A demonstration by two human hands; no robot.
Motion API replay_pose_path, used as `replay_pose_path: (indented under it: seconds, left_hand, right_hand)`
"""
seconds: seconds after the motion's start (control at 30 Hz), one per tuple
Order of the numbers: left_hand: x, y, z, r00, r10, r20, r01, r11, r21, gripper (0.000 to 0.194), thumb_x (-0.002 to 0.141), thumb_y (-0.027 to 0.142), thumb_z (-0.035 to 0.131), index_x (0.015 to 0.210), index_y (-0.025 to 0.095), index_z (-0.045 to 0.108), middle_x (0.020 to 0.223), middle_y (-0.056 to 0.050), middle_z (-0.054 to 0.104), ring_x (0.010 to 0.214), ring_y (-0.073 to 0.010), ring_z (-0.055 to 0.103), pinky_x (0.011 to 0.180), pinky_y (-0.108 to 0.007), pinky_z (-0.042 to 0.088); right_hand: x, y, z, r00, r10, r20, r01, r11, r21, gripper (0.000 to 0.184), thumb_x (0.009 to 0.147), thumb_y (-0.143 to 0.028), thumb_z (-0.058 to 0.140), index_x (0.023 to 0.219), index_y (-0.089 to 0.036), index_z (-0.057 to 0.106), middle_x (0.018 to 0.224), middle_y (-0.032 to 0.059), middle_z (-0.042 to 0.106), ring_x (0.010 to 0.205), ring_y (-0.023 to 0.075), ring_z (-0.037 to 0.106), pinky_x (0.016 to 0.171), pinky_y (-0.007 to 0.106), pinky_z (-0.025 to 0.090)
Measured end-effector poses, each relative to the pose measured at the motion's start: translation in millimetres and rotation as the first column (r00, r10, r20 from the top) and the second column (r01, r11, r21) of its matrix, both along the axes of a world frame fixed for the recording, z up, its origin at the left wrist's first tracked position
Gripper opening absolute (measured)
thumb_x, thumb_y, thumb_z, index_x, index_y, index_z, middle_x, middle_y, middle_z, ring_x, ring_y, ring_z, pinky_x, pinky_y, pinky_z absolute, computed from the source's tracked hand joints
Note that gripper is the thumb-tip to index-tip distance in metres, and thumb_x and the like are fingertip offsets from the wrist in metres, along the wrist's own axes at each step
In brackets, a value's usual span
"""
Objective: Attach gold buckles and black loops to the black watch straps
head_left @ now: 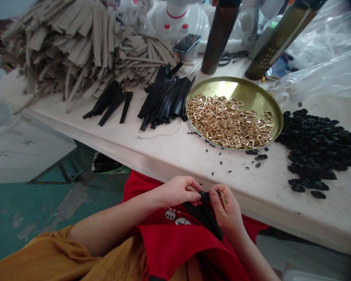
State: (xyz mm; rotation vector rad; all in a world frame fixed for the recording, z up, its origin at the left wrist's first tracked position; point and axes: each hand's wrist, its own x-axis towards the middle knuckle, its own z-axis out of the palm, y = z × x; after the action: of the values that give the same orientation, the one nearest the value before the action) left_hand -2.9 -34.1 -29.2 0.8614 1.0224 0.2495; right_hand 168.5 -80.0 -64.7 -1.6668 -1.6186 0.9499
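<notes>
My left hand [179,191] and my right hand [226,208] meet over my lap, just below the table's front edge. Both pinch the end of a black strap [206,212] that hangs down over the red cloth [178,242] on my lap. A small gold metal piece [223,198] shows between the fingers of my right hand. A round brass tray [245,88] heaped with gold clips [230,123] sits on the table straight ahead. A pile of small black pieces [316,148] lies to its right.
Bundles of black strips [163,99] lie left of the tray, with a big heap of tan cardboard strips [84,43] behind. Two dark bottles [219,35], a phone [187,43] and clear plastic bags [324,74] stand at the back. Loose black bits dot the white table [169,152].
</notes>
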Motion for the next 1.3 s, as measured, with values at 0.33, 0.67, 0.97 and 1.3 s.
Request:
replay_pose_path:
  seconds: [0.33,0.67,0.97,1.3]
  left_hand:
    - [3.7,-10.5,7.7,0.993,-0.118,0.003,0.117,0.987,0.114,0.013,0.073,0.024,0.054,0.079,0.013,0.054,0.066,0.001,0.059,0.056,-0.0081,0.054,0.056,-0.020,0.043]
    - [5.5,-18.7,6.5,0.963,-0.221,-0.154,0.252,0.942,0.220,0.024,0.076,0.038,0.044,0.069,0.016,0.050,0.057,0.003,0.054,0.043,-0.0074,0.045,0.041,-0.017,0.033]
    - [5.5,-10.6,5.0,0.894,-0.319,-0.314,0.415,0.855,0.311,0.027,0.075,0.037,0.042,0.065,0.015,0.053,0.053,0.001,0.051,0.046,-0.0102,0.044,0.043,-0.019,0.030]
    - [9.0,-3.1,-6.6,0.891,-0.259,-0.372,0.391,0.856,0.339,0.035,0.076,0.043,0.043,0.071,0.012,0.060,0.059,0.001,0.051,0.054,-0.0108,0.043,0.046,-0.019,0.028]
  right_hand:
    - [0.1,-8.6,9.9,0.930,-0.124,-0.347,0.050,0.975,-0.216,0.025,0.082,-0.044,0.042,0.073,-0.021,0.044,0.050,-0.0070,0.036,0.041,0.0095,0.034,0.037,0.021,0.027]
    - [-15.6,-11.8,8.8,0.975,-0.224,0.001,0.222,0.970,0.098,0.027,0.084,-0.044,0.038,0.076,-0.019,0.047,0.062,-0.0001,0.050,0.055,0.0147,0.048,0.053,0.027,0.038]
    - [-7.5,-12.7,0.8,0.966,-0.166,0.195,0.143,0.981,0.129,0.029,0.084,-0.045,0.037,0.079,-0.019,0.049,0.065,0.0042,0.057,0.057,0.0178,0.053,0.053,0.028,0.038]
    - [-7.1,-3.1,0.8,0.989,-0.138,0.053,0.136,0.990,0.044,0.024,0.083,-0.042,0.040,0.077,-0.020,0.047,0.057,-0.0010,0.050,0.048,0.0135,0.047,0.047,0.025,0.036]
